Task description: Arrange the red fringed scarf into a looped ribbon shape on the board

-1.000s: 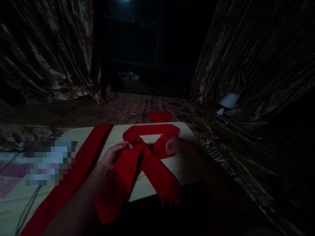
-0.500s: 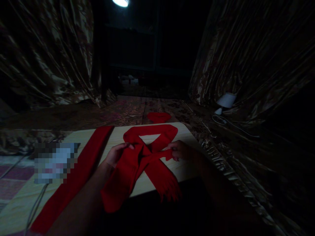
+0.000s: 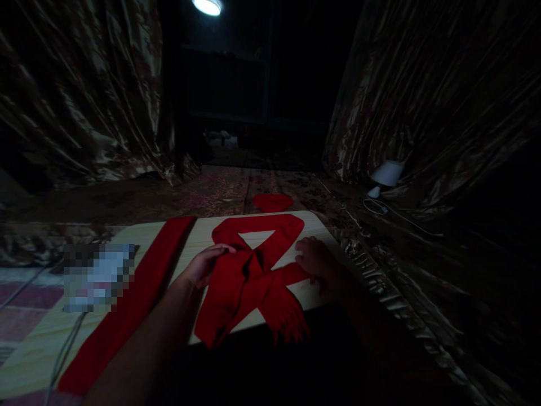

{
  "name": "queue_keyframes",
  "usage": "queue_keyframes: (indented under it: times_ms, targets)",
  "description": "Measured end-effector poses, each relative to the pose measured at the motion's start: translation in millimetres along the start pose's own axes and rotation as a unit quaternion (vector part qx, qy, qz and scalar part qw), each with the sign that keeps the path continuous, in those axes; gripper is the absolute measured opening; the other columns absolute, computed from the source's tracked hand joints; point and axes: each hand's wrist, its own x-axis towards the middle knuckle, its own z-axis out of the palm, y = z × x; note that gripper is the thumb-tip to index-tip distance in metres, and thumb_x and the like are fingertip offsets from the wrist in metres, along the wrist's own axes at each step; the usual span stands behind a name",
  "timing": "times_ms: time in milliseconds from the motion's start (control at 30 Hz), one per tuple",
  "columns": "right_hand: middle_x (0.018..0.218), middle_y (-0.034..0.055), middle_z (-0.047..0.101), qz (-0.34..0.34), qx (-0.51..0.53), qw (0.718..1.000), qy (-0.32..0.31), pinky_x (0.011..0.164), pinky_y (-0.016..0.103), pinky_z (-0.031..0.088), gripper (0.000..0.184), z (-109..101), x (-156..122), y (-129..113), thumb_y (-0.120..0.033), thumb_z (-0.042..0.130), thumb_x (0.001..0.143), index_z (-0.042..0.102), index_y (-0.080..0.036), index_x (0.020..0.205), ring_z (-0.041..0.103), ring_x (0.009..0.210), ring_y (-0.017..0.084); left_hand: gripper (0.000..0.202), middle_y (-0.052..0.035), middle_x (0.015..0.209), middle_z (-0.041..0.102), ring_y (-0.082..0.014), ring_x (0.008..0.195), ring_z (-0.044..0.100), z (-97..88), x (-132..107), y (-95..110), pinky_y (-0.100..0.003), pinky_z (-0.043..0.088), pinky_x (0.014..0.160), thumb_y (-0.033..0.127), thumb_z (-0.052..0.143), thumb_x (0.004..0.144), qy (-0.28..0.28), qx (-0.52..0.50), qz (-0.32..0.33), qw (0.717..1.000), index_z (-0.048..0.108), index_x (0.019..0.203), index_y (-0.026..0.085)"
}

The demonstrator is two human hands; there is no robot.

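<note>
Centrally, a red scarf [image 3: 247, 276] lies on the table [image 3: 200, 237], looped and crossed over itself, beside a red strip [image 3: 135, 293]. The left hand [image 3: 203, 265] lays slightly bent fingers on its left edge; the right hand [image 3: 316, 257] curls partly open fingers at one end. Neither grip can be confirmed.

Probably a home: patterned curtains [image 3: 88, 93], lamp [image 3: 387, 173].

The view is very dim. A round white light [image 3: 207, 6] glares at the top, perhaps a reflection; the bottom shadow [image 3: 270, 372] is nearly black, one patch [image 3: 99, 277] pixelated.
</note>
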Motion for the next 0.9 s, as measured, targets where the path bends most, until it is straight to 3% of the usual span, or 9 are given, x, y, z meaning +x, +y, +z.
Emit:
queue_keyframes:
  times_ms: [67,167,267,433,567,667,767,833,900]
  targets:
    - [0.099,0.0101,0.072,-0.065,0.049,0.996,0.041,0.086,0.032,0.045,0.011,2,-6,-19,-0.019,0.063,0.083,0.071,-0.018,0.09,0.063,0.096,0.022,0.022,-0.0075,0.083,0.075,-0.019,0.071,0.069,1.8,0,0,-0.026,0.053,0.066,0.027,0.077,0.071,0.011,-0.002,-0.004,1.0,0.077,0.088,0.012]
    - [0.104,0.0058,0.072,-0.158,0.16,0.974,-0.024,0.082,0.028,0.046,0.027,5,-15,-47,-0.036,0.071,0.083,0.071,-0.02,0.106,0.065,0.092,0.019,0.026,-0.009,0.087,0.076,-0.0204,0.075,0.07,2.7,1,-1,-0.028,0.054,0.07,0.025,0.078,0.07,0.015,0.012,-0.017,1.0,0.078,0.092,0.012]
    - [0.109,0.0063,0.071,-0.224,0.146,0.96,-0.083,0.085,0.03,0.044,0.046,10,-21,-65,-0.039,0.078,0.076,0.07,-0.022,0.117,0.065,0.096,0.022,0.034,-0.0123,0.102,0.078,-0.0249,0.085,0.073,3.2,1,0,-0.034,0.055,0.079,0.023,0.077,0.071,-0.003,0.041,-0.04,0.998,0.078,0.104,0.013]
    - [0.089,0.0034,0.068,-0.235,0.135,0.957,-0.106,0.076,0.027,0.042,0.008,10,-25,-73,-0.018,0.064,0.077,0.069,-0.02,0.083,0.061,0.082,0.018,0.029,-0.0132,0.093,0.078,-0.0232,0.082,0.072,9.8,2,6,-0.031,0.053,0.079,0.022,0.077,0.069,-0.009,0.11,-0.039,0.993,0.08,0.097,0.011]
    - [0.083,-0.0004,0.066,-0.236,0.248,0.928,-0.149,0.068,0.022,0.041,0.015,-1,-27,-73,-0.008,0.058,0.069,0.065,-0.018,0.078,0.058,0.074,0.014,0.025,-0.0085,0.085,0.076,-0.0192,0.071,0.068,17.7,-1,17,-0.027,0.049,0.066,0.036,0.075,0.075,-0.002,0.18,-0.031,0.983,0.079,0.09,0.016]
    - [0.079,-0.0032,0.068,-0.217,0.305,0.905,-0.201,0.066,0.021,0.042,0.028,-4,-25,-70,-0.004,0.055,0.064,0.069,-0.019,0.085,0.059,0.072,0.013,0.023,-0.0055,0.074,0.071,-0.0183,0.061,0.061,19.7,4,24,-0.027,0.042,0.058,0.041,0.07,0.079,0.036,0.357,-0.045,0.932,0.075,0.082,0.019]
    - [0.082,-0.0022,0.071,-0.183,0.317,0.911,-0.19,0.07,0.022,0.044,0.035,2,-17,-66,-0.003,0.055,0.061,0.072,-0.018,0.088,0.062,0.076,0.015,0.018,-0.0075,0.071,0.064,-0.0239,0.074,0.062,15.4,18,26,-0.029,0.04,0.064,0.034,0.072,0.075,0.171,0.523,0.027,0.834,0.064,0.067,0.02]
    - [0.083,-0.001,0.072,-0.164,0.324,0.917,-0.164,0.07,0.023,0.045,0.034,10,-10,-63,-0.004,0.057,0.061,0.072,-0.017,0.088,0.063,0.077,0.016,0.018,-0.0118,0.084,0.066,-0.0292,0.092,0.063,8.3,29,25,-0.031,0.04,0.072,0.031,0.074,0.073,0.265,0.551,0.085,0.787,0.059,0.073,0.02]
    - [0.085,0.0002,0.073,-0.154,0.348,0.915,-0.136,0.072,0.024,0.046,0.031,17,-2,-58,-0.006,0.058,0.062,0.072,-0.017,0.088,0.064,0.079,0.017,0.024,-0.0162,0.099,0.066,-0.0317,0.102,0.062,-2.0,40,24,-0.033,0.04,0.078,0.032,0.073,0.074,0.323,0.548,0.107,0.764,0.059,0.086,0.019]
